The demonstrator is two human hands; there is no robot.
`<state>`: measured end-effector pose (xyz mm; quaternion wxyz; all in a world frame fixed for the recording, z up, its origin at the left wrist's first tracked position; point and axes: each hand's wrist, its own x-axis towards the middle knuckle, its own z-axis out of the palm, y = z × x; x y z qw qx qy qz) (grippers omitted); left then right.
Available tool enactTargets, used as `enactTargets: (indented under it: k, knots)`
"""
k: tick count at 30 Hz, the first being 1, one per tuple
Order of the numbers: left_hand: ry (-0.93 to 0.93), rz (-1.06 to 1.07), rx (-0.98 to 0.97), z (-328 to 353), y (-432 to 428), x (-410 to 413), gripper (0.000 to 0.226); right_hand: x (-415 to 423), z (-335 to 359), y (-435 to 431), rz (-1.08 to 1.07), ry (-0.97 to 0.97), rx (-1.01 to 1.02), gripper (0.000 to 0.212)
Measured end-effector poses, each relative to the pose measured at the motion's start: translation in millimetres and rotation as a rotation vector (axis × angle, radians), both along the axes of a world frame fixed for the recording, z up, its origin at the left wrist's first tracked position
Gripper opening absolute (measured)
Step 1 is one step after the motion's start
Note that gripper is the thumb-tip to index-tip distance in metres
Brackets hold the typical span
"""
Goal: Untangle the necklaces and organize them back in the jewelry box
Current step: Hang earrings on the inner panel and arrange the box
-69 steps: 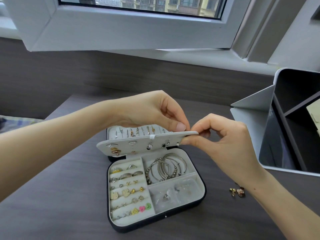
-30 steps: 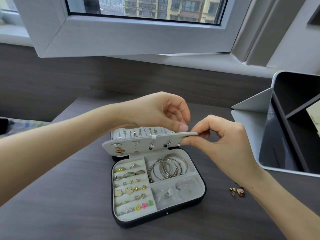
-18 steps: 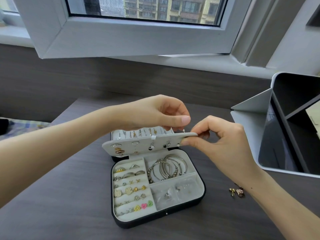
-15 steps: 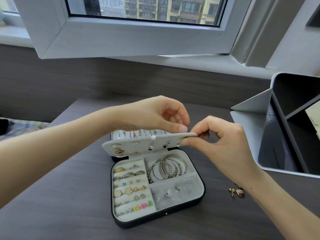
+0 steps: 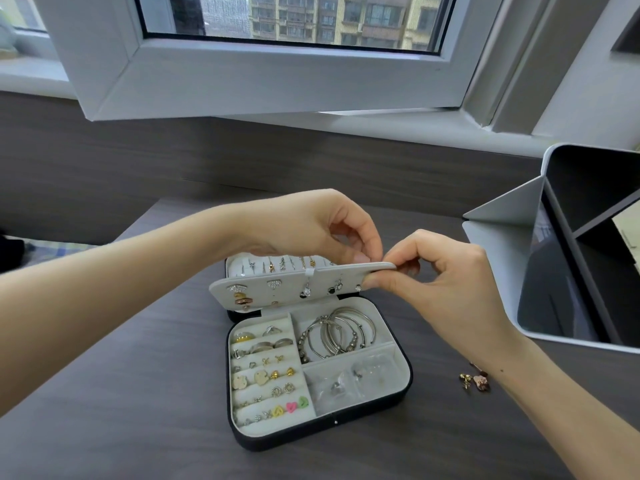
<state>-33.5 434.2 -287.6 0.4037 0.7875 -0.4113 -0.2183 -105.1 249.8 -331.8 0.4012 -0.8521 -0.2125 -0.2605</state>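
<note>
Necklaces (image 5: 280, 264), or what I take to be their pendants, tiny at this range, hang in a row inside the lid just above centre frame, behind the divider flap (image 5: 277, 285). The jewelry box (image 5: 322, 432) lies open at centre frame, with bangles (image 5: 337, 336) in the compartment under the flap.

What has changed over the last couple of seconds? Very little. The flap is held level just as it was. The left thumb came off it for a beat and is now back down on its right end. So the left hand (image 5: 311, 223) pinches the flap's far edge with curled fingers, and the right hand (image 5: 446, 282) pinches the flap's right tip between thumb and forefinger.

My read is that this is fine fiddling at that corner, and nothing has been stowed yet. The loose charms (image 5: 475, 381) at lower right sit on the table (image 5: 138, 410) where they were, untouched.
</note>
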Motion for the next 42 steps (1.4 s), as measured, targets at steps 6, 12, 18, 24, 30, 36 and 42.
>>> enactTargets:
  k: [6, 12, 18, 24, 30, 36, 42]
  knots:
    - [-0.012, 0.044, 0.061, 3.6, -4.1, -4.1, 0.027, -0.2, -0.2, -0.2, 0.007, 0.011, 0.014, 0.02]
    - [0.007, 0.038, 0.027, 5.7, -0.2, -1.8, 0.009, -1.4, 0.2, 0.1, 0.008, 0.014, 0.024, 0.02]
    - [-0.055, 0.06, 0.105, 4.4, -2.2, -4.2, 0.029, -1.1, 1.0, 0.3, 0.003, 0.023, 0.019, 0.02]
    - [-0.028, 0.043, 0.063, 4.8, -0.8, -2.8, 0.01, -1.4, 1.4, 0.4, 0.003, 0.016, 0.013, 0.021]
    - [-0.08, 0.057, 0.119, 5.9, -2.4, -7.0, 0.017, -1.5, 1.3, 0.7, -0.011, 0.022, 0.013, 0.021]
    - [-0.176, 0.126, 0.164, 16.8, 10.7, -18.1, 0.043, 0.8, 5.5, 2.9, -0.029, 0.058, 0.049, 0.019]
    - [-0.544, 0.251, 0.314, 15.7, 12.8, -27.6, 0.028, -4.7, 15.4, -11.0, -0.055, 0.193, -0.066, 0.028]
